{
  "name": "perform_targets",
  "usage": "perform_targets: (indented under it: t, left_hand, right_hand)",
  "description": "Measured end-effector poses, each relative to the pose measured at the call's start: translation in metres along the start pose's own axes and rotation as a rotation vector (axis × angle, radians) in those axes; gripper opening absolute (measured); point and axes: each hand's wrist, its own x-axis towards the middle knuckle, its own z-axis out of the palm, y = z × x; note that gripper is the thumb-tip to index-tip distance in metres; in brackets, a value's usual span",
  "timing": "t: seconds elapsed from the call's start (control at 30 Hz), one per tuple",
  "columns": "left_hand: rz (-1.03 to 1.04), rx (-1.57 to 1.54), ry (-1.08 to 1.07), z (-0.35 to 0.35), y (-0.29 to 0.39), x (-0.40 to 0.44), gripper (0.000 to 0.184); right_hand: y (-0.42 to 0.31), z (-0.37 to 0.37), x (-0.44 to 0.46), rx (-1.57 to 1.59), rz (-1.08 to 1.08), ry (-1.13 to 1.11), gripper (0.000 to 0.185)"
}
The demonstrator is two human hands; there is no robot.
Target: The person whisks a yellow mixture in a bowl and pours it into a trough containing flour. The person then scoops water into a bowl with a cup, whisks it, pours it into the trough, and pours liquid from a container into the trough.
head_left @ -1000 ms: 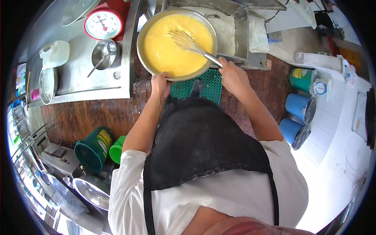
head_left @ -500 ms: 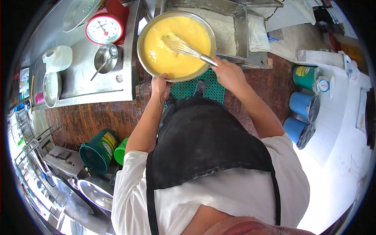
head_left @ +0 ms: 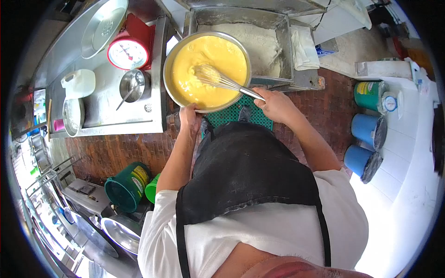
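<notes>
A wide metal bowl [head_left: 168, 88] holds a smooth yellow batter [head_left: 227, 55]. My left hand [head_left: 190, 117] grips the bowl's near rim at the lower left, fingers partly hidden beneath it. Closed around the handle of a wire whisk [head_left: 229, 82], my right hand [head_left: 274, 104] is just off the bowl's right side. The whisk lies slanted, its wire end dipping into the batter near the middle, where a thicker lump clings to the wires.
A steel counter [head_left: 109, 116] at the left carries a red dial scale [head_left: 128, 53], a small pot [head_left: 133, 85] with a spoon and a white jug [head_left: 79, 83]. Behind the bowl is a flour bin [head_left: 262, 41]. Buckets [head_left: 363, 127] line the right wall; a green bucket [head_left: 127, 187] stands lower left.
The whole view has shifted, so the bowl and surroundings appear lower. The whisk has moved slightly within the batter; both hands keep their holds.
</notes>
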Motion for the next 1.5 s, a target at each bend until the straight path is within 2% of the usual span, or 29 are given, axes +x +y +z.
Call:
perform_targets:
  t: [0.03, 0.17, 0.3, 0.4, 0.5, 0.6, 0.73, 0.87, 0.97, 1.23, 1.33, 1.43, 1.5]
  left_hand:
    - [0.024, -0.029, 0.047, 0.005, 0.004, -0.01, 0.03]
    - [-0.004, -0.049, 0.133, 0.031, 0.02, -0.032, 0.034]
    - [0.054, 0.033, 0.124, 0.038, 0.022, -0.032, 0.035]
    - [0.178, 0.074, 0.148, 0.052, 0.027, -0.034, 0.034]
    - [0.217, 0.072, 0.175, 0.069, 0.037, -0.042, 0.032]
    - [0.18, 0.073, 0.206, 0.082, 0.045, -0.051, 0.035]
    - [0.216, 0.105, 0.238, 0.09, 0.039, -0.053, 0.035]
    - [0.207, 0.108, 0.234, 0.101, 0.035, -0.057, 0.04]
    - [0.205, 0.121, 0.238, 0.107, 0.033, -0.059, 0.044]
    - [0.24, 0.128, 0.263, 0.121, 0.034, -0.062, 0.047]
    - [0.267, 0.144, 0.188, 0.122, 0.037, -0.06, 0.048]
    - [0.273, 0.189, 0.226, 0.116, 0.038, -0.051, 0.048]
    - [0.301, 0.208, 0.256, 0.119, 0.037, -0.05, 0.038]
  right_hand:
    - [0.006, -0.002, 0.0, 0.001, -0.012, 0.025, 0.043]
    - [0.043, 0.0, 0.004, 0.015, -0.053, 0.083, 0.042]
    - [0.059, -0.008, 0.004, 0.115, -0.105, 0.109, 0.042]
    - [0.067, -0.019, 0.003, 0.187, -0.123, 0.115, 0.042]
    - [0.075, -0.032, 0.0, 0.251, -0.098, 0.134, 0.042]
    - [0.103, -0.026, 0.004, 0.247, -0.181, 0.272, 0.045]
    - [0.116, -0.044, -0.003, 0.24, -0.057, 0.177, 0.049]
    - [0.148, -0.034, -0.005, 0.24, -0.018, 0.301, 0.046]
    - [0.161, -0.041, -0.011, 0.357, -0.027, 0.285, 0.044]
    - [0.184, -0.046, -0.026, 0.344, 0.007, 0.32, 0.043]
    - [0.188, -0.045, -0.027, 0.348, -0.002, 0.344, 0.044]
    - [0.19, -0.044, -0.028, 0.349, -0.022, 0.37, 0.046]
    - [0.192, -0.042, -0.029, 0.346, -0.025, 0.383, 0.046]
